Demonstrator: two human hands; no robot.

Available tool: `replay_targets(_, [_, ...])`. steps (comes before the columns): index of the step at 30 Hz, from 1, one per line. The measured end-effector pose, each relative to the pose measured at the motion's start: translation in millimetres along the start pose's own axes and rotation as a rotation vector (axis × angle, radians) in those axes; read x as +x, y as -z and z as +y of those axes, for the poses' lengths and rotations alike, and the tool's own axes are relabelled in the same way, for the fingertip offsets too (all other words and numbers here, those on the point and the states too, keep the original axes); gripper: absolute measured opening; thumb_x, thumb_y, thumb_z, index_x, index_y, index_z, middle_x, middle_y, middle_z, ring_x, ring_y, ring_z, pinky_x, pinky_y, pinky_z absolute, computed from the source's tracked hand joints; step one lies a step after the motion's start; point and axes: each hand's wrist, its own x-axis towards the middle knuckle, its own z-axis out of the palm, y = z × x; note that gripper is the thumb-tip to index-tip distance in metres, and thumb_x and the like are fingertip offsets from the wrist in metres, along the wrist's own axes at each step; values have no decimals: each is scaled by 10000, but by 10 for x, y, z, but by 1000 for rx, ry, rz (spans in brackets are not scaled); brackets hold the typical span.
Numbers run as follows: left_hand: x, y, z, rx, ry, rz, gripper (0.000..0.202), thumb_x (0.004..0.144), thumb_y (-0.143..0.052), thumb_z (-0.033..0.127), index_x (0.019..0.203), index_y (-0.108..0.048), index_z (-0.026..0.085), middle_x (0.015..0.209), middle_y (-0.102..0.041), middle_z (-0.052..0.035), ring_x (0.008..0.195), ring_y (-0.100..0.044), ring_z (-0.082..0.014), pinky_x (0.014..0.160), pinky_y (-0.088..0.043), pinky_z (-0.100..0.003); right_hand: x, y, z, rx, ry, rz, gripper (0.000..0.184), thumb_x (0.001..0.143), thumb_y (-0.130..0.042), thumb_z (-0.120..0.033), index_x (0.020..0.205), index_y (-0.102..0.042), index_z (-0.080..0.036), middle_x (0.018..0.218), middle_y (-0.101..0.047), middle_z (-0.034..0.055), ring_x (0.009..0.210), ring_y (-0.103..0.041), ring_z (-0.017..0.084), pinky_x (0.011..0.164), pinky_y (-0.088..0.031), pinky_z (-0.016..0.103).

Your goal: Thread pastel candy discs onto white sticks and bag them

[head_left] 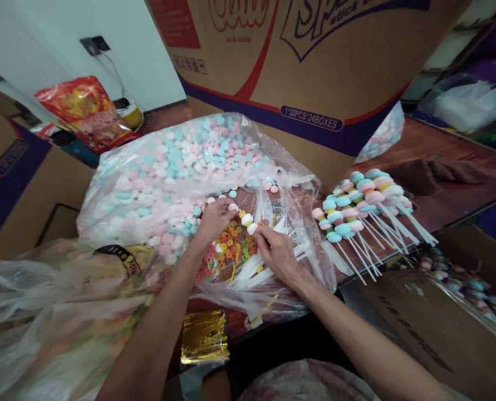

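My left hand (214, 218) is pinched on a round pink candy at the mouth of a big clear plastic bag (164, 172) full of pink, blue and white candies. My right hand (275, 249) is closed on a white stick threaded with a few candies (248, 220), its tip pointing toward my left hand. Under both hands lie small colourful ring candies (231, 248) and a bundle of white plastic sticks (251, 273).
Several finished candy sticks (362, 209) lie on the brown table to the right. A large cardboard box (314, 72) stands behind. A gold twist-tie bundle (204, 337) lies at the table's front edge. An open carton with more candy sticks (460, 284) sits lower right.
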Motion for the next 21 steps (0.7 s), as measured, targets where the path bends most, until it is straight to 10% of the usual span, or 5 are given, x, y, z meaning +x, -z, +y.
replay_targets(5, [-140,-70,67,-328,33,80,324,610,-792,408,808,-708,166,758,-689,-32,690,-613,-155,705,-495,-290,-7,3,-2,54,21,-15,235,974,-433,-220,795,-584,-211,664,-584,-8,542,-488,125,589,-324,239])
replay_targets(21, [-289,-58,73,-445,88,80,454,601,-841,396,985,-783,162,899,-754,-55,796,-653,-178,757,-514,-299,-2,0,-5,30,5,-32,243,972,-444,-216,770,-581,-213,637,-558,-14,540,-484,128,582,-309,239])
